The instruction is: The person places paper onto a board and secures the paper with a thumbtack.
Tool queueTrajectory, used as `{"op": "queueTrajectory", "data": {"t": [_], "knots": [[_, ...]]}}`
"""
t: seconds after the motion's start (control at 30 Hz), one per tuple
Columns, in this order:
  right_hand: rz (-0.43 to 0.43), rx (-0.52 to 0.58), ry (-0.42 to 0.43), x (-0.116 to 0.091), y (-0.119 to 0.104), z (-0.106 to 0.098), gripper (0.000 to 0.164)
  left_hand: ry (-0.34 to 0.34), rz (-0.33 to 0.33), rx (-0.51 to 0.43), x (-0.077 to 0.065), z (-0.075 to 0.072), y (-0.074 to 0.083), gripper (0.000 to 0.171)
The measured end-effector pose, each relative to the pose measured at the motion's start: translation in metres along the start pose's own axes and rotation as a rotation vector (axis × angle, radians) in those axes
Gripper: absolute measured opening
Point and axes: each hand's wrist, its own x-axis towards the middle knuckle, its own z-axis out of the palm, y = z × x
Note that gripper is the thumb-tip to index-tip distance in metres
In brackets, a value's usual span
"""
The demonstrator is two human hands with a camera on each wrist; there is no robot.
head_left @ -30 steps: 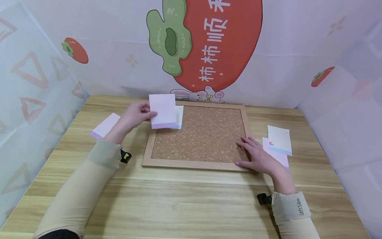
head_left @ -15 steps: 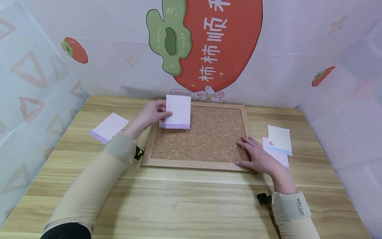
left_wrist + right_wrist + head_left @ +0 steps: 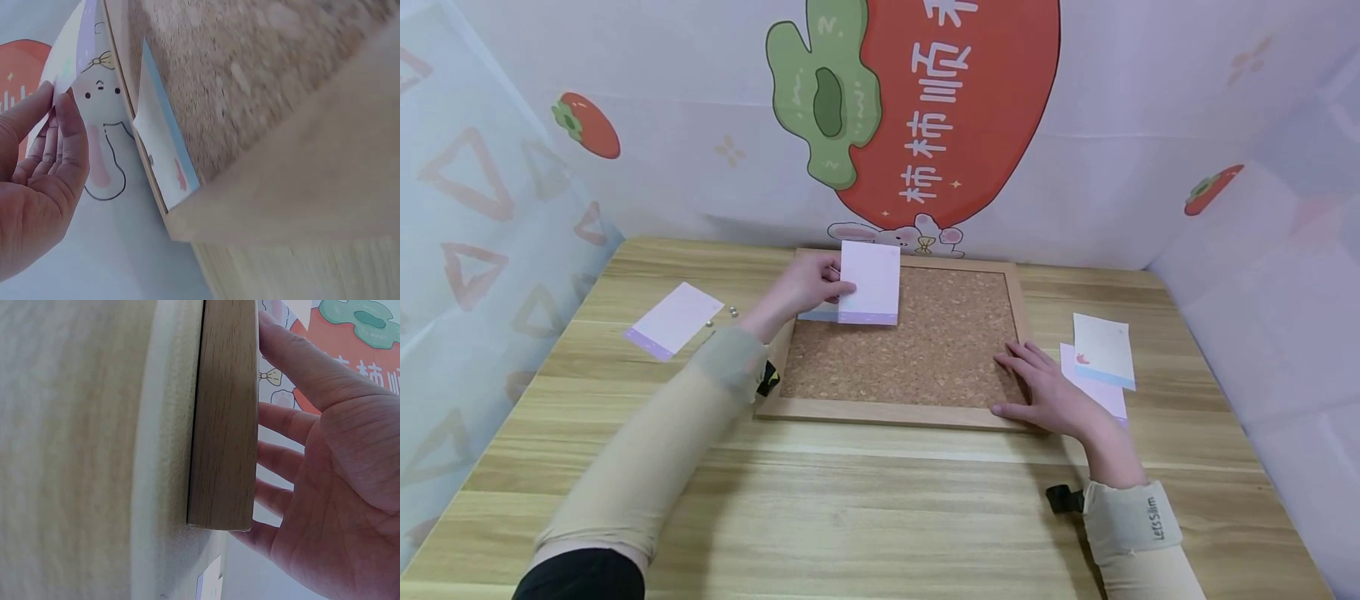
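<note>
My left hand [image 3: 808,285] pinches a white note sheet with a purple lower band [image 3: 870,283] by its left edge, over the upper left of the cork board [image 3: 917,358]. In the left wrist view, thumb and fingertips meet at the sheet's edge. Partly covered by that sheet, a blue-banded note [image 3: 159,140] lies in the board's upper left corner; a small dark spot shows near its edge. My right hand [image 3: 1047,392] rests with spread fingers on the board's front right corner, and the right wrist view shows it along the wooden frame [image 3: 225,425].
A purple-banded note [image 3: 676,321] lies left of the board, with small silvery pieces [image 3: 733,312] beside it. On the right, a blue-banded note [image 3: 1103,350] overlaps another purple-banded one [image 3: 1093,390]. A printed cloth backdrop [image 3: 1097,208] stands behind the table.
My left hand has moved the purple-banded sheet to the right over the board, past the blue-banded note. The silvery pieces have come into view. My right hand has stayed put.
</note>
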Motion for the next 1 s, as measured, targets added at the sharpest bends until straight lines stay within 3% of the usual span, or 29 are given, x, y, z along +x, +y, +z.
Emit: {"op": "queueTrajectory", "data": {"t": [0.1,0.37,0.73,1.0], "knots": [[-0.002,-0.002,0.001,0.000,0.000,0.000,0.081,-0.014,0.013,0.005,0.004,0.006,0.003,0.021],[0.002,0.000,-0.004,0.001,0.000,0.000,0.082,-0.038,-0.005,0.144,0.014,0.016,0.011,0.027],[0.007,0.002,-0.009,0.001,0.000,0.001,0.082,-0.049,0.007,0.150,0.021,0.029,0.014,0.022],[0.008,-0.002,-0.006,0.002,0.000,0.001,0.082,-0.037,-0.037,0.209,0.025,0.033,0.008,0.025]]}}
